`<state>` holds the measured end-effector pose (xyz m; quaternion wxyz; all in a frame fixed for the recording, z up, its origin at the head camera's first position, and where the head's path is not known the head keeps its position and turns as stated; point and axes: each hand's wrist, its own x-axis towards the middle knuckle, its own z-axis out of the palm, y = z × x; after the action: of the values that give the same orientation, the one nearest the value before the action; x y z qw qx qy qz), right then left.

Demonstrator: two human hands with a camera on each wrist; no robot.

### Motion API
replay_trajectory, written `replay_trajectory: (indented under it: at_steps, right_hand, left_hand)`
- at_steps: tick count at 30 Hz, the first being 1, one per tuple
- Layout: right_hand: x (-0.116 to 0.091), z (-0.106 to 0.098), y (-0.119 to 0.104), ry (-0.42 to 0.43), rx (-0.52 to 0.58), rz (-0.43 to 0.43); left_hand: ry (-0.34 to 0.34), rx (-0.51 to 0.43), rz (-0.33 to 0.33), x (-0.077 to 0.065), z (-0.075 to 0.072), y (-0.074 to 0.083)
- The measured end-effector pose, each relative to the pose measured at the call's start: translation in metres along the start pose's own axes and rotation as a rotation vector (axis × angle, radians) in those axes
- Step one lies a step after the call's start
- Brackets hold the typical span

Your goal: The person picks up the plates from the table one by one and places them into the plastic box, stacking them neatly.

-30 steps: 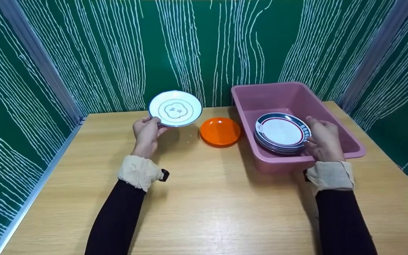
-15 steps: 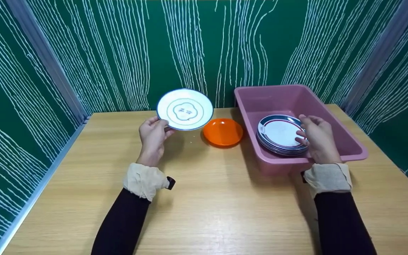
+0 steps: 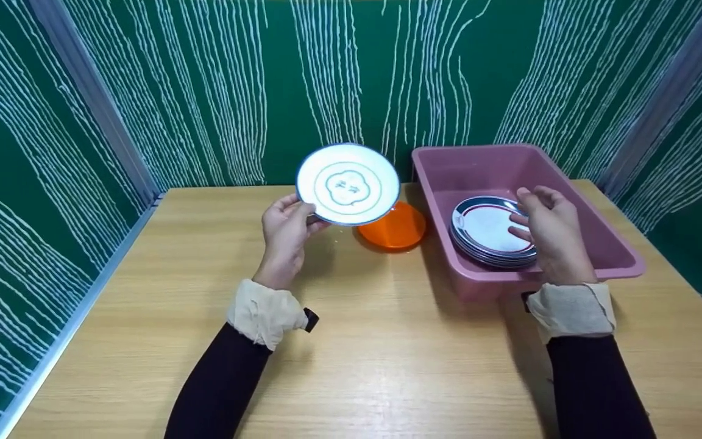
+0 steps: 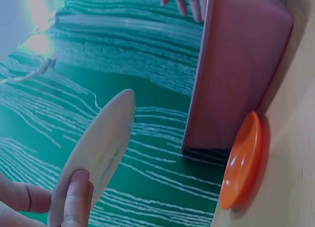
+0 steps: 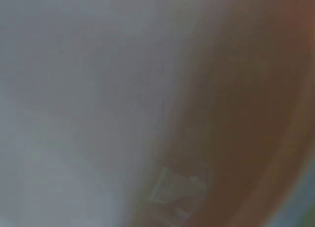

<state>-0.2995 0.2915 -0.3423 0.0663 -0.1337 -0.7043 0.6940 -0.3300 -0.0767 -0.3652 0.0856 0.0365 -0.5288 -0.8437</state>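
Note:
My left hand pinches the near left rim of a white plate with a blue edge and a blue design in its middle. The plate is held up above the table, tilted toward me, its thumb side also seen in the left wrist view. Behind and below it, an orange plate lies on the table, partly hidden. My right hand hovers with loosely spread fingers over a stack of plates with dark green and red bands. That stack sits inside a pink basin. The right wrist view is too blurred to read.
The basin's rim rises beside the orange plate, at the right of the wooden table. Green walls with white wavy lines close off the back and both sides.
My left hand has moved right and slightly nearer with the white plate, which now overlaps the orange one in view. My right hand has come off the stack's right rim and lifted a little.

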Motion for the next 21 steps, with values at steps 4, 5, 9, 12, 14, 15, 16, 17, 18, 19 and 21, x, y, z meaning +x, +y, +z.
replay_trajectory:
  at_steps: [4,5,9,12,14,15,16,17,18,19,21]
  right_hand:
    - [-0.008,0.006,-0.007,-0.016,-0.033,-0.052]
    - [-0.01,0.008,-0.008,-0.021,-0.036,-0.064]
    - [-0.017,0.017,-0.012,-0.039,-0.041,-0.094]
    - [-0.023,0.022,-0.013,-0.054,-0.064,-0.101]
    - [-0.027,0.025,-0.015,-0.07,-0.075,-0.106]
    - [-0.029,0.026,-0.016,-0.077,-0.08,-0.112]
    - [-0.031,0.027,-0.017,-0.086,-0.084,-0.118]
    - [-0.033,0.028,-0.019,-0.094,-0.089,-0.128]
    - [-0.035,0.029,-0.02,-0.105,-0.088,-0.139]
    - [-0.038,0.029,-0.021,-0.117,-0.079,-0.149]
    - [-0.042,0.03,-0.024,-0.136,-0.077,-0.167]
  left_hand:
    - [-0.014,-0.008,-0.012,-0.007,0.007,0.0]
    - [-0.022,-0.014,-0.01,-0.009,0.008,0.0]
    - [-0.059,-0.028,-0.015,-0.017,0.014,0.002]
    - [-0.084,-0.031,-0.039,-0.024,0.019,0.004]
    - [-0.1,-0.034,-0.052,-0.03,0.022,0.005]
    - [-0.106,-0.03,-0.054,-0.033,0.024,0.005]
    - [-0.112,-0.029,-0.053,-0.035,0.025,0.006]
    - [-0.121,-0.029,-0.048,-0.038,0.026,0.006]
    - [-0.129,-0.025,-0.041,-0.041,0.028,0.006]
    - [-0.137,-0.019,-0.033,-0.044,0.029,0.006]
    - [-0.151,-0.011,-0.016,-0.05,0.031,0.006]
